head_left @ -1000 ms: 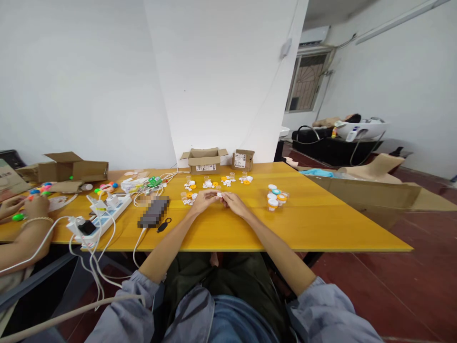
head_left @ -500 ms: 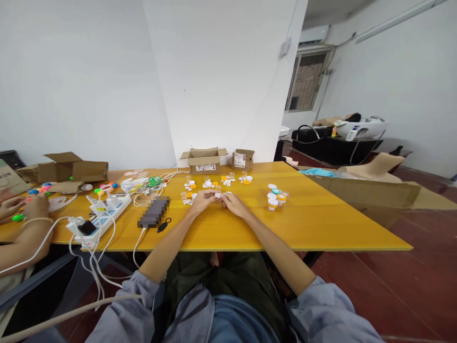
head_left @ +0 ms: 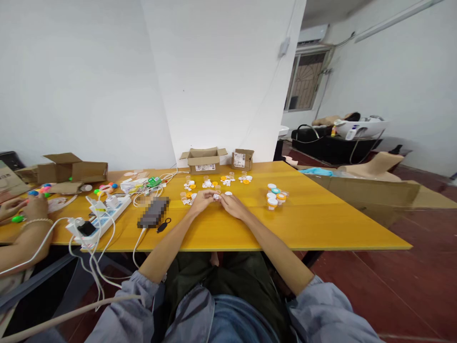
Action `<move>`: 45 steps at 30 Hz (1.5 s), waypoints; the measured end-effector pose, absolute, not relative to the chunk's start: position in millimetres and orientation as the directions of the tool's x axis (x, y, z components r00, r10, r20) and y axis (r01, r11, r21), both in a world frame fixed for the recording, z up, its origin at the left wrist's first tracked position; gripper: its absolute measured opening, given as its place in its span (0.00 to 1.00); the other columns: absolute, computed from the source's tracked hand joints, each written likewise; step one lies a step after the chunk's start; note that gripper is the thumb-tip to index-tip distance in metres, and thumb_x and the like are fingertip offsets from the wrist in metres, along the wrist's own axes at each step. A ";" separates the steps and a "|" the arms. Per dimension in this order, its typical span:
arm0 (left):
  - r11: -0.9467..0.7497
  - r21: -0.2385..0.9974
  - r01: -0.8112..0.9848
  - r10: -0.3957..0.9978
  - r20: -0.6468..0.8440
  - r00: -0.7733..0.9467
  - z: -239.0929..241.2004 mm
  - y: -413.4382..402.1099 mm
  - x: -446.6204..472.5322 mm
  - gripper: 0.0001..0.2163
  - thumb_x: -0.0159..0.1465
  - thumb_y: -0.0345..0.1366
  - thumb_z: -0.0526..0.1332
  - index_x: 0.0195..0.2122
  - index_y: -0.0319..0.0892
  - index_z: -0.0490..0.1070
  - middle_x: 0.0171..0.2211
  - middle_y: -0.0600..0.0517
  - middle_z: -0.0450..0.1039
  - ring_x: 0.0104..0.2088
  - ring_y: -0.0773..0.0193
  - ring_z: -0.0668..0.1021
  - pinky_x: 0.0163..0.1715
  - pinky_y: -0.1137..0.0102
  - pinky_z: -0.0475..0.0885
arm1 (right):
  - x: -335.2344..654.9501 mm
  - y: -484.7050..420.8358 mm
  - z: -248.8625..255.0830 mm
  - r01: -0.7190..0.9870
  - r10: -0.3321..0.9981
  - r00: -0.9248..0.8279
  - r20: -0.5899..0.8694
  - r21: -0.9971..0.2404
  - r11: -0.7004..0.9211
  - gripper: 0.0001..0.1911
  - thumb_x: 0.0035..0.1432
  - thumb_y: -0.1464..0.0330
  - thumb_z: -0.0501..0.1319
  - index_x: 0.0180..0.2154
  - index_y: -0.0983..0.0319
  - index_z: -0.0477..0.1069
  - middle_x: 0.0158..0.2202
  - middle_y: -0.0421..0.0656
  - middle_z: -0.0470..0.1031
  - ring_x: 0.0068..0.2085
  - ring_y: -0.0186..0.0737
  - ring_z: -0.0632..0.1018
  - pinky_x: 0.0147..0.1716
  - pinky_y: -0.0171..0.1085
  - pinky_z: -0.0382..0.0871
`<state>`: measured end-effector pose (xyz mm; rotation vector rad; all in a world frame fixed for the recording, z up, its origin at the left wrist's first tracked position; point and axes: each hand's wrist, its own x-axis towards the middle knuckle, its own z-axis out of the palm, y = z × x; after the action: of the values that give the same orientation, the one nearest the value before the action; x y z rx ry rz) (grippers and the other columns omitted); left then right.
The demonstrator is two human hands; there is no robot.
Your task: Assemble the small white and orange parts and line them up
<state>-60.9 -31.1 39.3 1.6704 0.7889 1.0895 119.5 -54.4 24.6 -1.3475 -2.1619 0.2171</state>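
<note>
My left hand (head_left: 202, 202) and my right hand (head_left: 233, 206) meet over the table, fingertips closed around small white dice (head_left: 216, 196) with dark spots. How many dice lie between the fingers I cannot make out. Just behind the right hand lies a white lid (head_left: 228, 193), and a clear cup is partly hidden by the fingers. Beside the left hand are an orange lid (head_left: 189, 195), a clear cup (head_left: 183, 196) and loose dice (head_left: 186, 202). More groups of dice, lids and clear cups sit farther back, such as one with an orange lid (head_left: 246, 182).
Several lidded cups (head_left: 272, 204) cluster right of my hands. Two cardboard boxes, one open (head_left: 203, 162) and one smaller (head_left: 242, 160), stand against the wall. Leftward are a dark pixelated device (head_left: 154, 212), a power strip (head_left: 107, 221) with cables, and another person's hand (head_left: 37, 206) near colourful balls.
My fingers have shifted slightly around the dice, which now sit a little lower and more to the left. Both hands stay together in nearly the same place.
</note>
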 end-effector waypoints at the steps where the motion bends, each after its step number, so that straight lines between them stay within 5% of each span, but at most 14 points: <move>1: -0.327 0.945 0.017 0.872 0.295 0.391 39.7 -31.3 -60.7 0.08 0.51 0.30 0.66 0.34 0.41 0.80 0.32 0.49 0.83 0.38 0.57 0.83 0.48 0.61 0.77 | 119.4 -54.6 24.7 0.782 0.867 -0.325 0.377 -0.408 0.471 0.15 0.71 0.63 0.49 0.38 0.59 0.72 0.37 0.46 0.78 0.39 0.42 0.77 0.37 0.35 0.64; 14: -0.294 0.955 0.027 0.888 0.262 0.378 40.2 -31.9 -60.9 0.09 0.50 0.27 0.64 0.33 0.41 0.79 0.30 0.51 0.81 0.36 0.60 0.82 0.46 0.63 0.76 | 118.4 -57.6 27.8 0.790 0.886 -0.309 0.345 -0.425 0.441 0.15 0.71 0.63 0.50 0.39 0.59 0.73 0.38 0.47 0.79 0.39 0.43 0.77 0.36 0.35 0.64; 24: -0.297 0.954 -0.033 0.861 0.283 0.422 40.5 -33.1 -61.5 0.15 0.52 0.37 0.72 0.41 0.40 0.80 0.37 0.48 0.83 0.41 0.57 0.83 0.49 0.61 0.75 | 119.0 -52.3 25.7 0.647 0.873 -0.270 0.405 -0.595 0.476 0.17 0.71 0.63 0.49 0.33 0.58 0.71 0.33 0.44 0.77 0.38 0.41 0.77 0.39 0.35 0.66; 31: -0.315 0.948 -0.042 0.863 0.305 0.402 46.5 -40.1 -59.9 0.18 0.49 0.45 0.76 0.37 0.40 0.81 0.35 0.47 0.83 0.41 0.55 0.83 0.52 0.58 0.74 | 119.4 -54.4 29.7 0.551 0.856 -0.298 0.423 -0.655 0.516 0.18 0.70 0.62 0.48 0.28 0.58 0.67 0.27 0.40 0.73 0.34 0.41 0.74 0.38 0.37 0.66; 45: -0.240 0.966 -0.097 0.853 0.258 0.453 48.9 -42.2 -61.2 0.23 0.45 0.49 0.77 0.39 0.41 0.82 0.36 0.47 0.84 0.44 0.54 0.82 0.54 0.58 0.72 | 121.3 -54.2 30.2 0.423 0.858 -0.341 0.385 -0.752 0.506 0.23 0.69 0.53 0.48 0.27 0.58 0.65 0.24 0.38 0.68 0.28 0.38 0.70 0.36 0.37 0.66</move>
<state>-61.2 -42.2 48.9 1.5554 0.6842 1.0350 121.3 -54.2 30.2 -1.0514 -1.9552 0.6937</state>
